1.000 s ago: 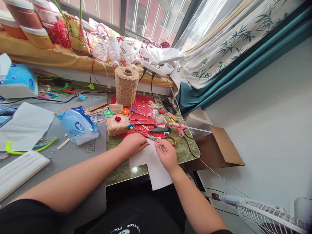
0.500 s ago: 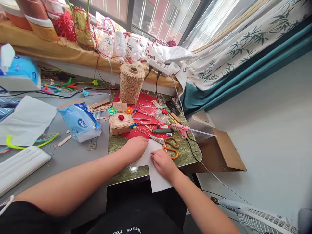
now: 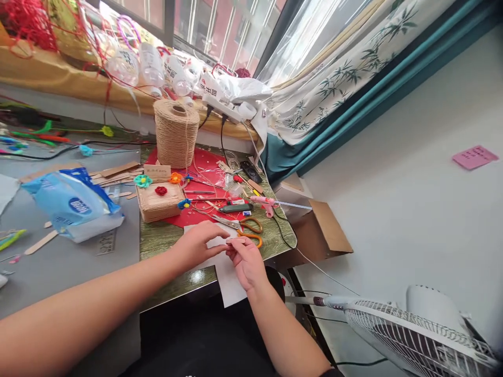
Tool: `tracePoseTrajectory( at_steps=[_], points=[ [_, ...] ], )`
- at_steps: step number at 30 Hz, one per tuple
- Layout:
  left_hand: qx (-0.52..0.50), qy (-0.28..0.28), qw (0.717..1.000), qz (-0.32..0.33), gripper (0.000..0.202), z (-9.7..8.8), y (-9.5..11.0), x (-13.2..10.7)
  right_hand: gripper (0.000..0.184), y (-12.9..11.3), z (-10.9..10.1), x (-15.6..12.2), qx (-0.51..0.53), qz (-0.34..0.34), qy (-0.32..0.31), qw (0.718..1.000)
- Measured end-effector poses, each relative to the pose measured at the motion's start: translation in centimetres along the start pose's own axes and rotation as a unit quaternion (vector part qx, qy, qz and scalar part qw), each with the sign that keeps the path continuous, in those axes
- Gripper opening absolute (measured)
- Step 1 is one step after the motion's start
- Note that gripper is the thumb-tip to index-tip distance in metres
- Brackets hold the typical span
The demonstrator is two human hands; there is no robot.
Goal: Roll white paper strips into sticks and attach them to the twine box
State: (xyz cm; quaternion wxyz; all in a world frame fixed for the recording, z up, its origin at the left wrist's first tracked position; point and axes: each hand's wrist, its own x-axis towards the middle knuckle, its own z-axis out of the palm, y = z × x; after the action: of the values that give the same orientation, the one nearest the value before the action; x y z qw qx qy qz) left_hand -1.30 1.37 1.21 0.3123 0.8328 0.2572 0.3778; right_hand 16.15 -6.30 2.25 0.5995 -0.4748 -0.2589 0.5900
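My left hand [image 3: 196,243] and my right hand [image 3: 245,262] meet fingertip to fingertip over a white sheet of paper [image 3: 231,285] near the front edge of the green table [image 3: 165,238]. Both pinch something small between them that I cannot make out. The paper hangs over the table edge toward me. Orange-handled scissors [image 3: 247,228] lie just beyond my right hand. A small twine-covered box [image 3: 159,201] with a red flower stands left of them on a red mat [image 3: 204,167].
A large spool of jute twine [image 3: 175,132] stands at the back. A pink glue gun [image 3: 265,203] lies right, a blue tissue pack [image 3: 73,201] left on the grey desk. A cardboard box [image 3: 318,230] and a white fan [image 3: 416,330] are on the floor right.
My right hand left the scissors' side and came back toward me to meet the left hand's fingertips. The view swung to the right, so everything slid left.
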Motion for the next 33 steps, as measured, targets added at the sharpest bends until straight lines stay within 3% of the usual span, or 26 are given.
tracePoseTrajectory(
  at_steps=[4, 7, 9, 12, 14, 16, 20, 22, 24, 28, 33],
  points=[
    [-0.097, 0.011, 0.994, -0.05, 0.019, 0.4, -0.2, -0.1, 0.016, -0.2, 0.2, -0.1, 0.001, 0.009, -0.036, 0.999],
    [-0.182, -0.027, 0.979, -0.09, 0.021, -0.3, -0.9, 0.3, 0.014, -0.6, -0.1, 0.3, -0.045, 0.006, -0.054, 0.997],
    [-0.238, -0.056, 0.965, -0.099, 0.023, -0.8, -1.3, 0.5, 0.013, -1.3, -0.4, 0.4, -0.11, -0.034, -0.077, 0.99],
    [-0.287, -0.083, 0.949, -0.099, 0.025, -1.1, -1.1, 0.4, 0.011, -2.9, -1.2, 0.4, -0.233, -0.133, -0.132, 0.954],
    [-0.285, -0.074, 0.95, -0.1, 0.025, -0.9, -0.6, 0.2, 0.009, -3.8, -1.7, 0.5, -0.275, -0.17, -0.162, 0.932],
    [-0.277, -0.038, 0.952, -0.121, 0.026, -0.7, -0.1, 0.1, 0.007, -4.1, -2.1, 0.7, -0.263, -0.176, -0.174, 0.932],
    [-0.282, 0.03, 0.942, -0.18, 0.035, -0.3, -0.1, 0.1, 0.008, -2.9, -2.2, 1.3, -0.236, -0.218, -0.109, 0.941],
    [-0.306, 0.023, 0.932, -0.195, 0.032, -0.1, -0.2, 0.2, 0.008, -2.1, -1.9, 1.4, -0.256, -0.253, -0.067, 0.93],
    [-0.342, 0.007, 0.915, -0.215, 0.029, 0.2, -0.2, 0.2, 0.009, -1.6, -1.7, 1.5, -0.278, -0.269, -0.064, 0.92],
    [-0.345, -0.014, 0.906, -0.246, 0.03, 0.7, -0.1, 0.0, 0.009, -1.2, -1.5, 1.5, -0.295, -0.26, -0.088, 0.915],
    [-0.277, 0.022, 0.938, -0.206, 0.024, 0.5, -0.4, 0.1, 0.024, -1.0, -1.4, 1.0, -0.222, -0.156, -0.071, 0.96]
  ],
)
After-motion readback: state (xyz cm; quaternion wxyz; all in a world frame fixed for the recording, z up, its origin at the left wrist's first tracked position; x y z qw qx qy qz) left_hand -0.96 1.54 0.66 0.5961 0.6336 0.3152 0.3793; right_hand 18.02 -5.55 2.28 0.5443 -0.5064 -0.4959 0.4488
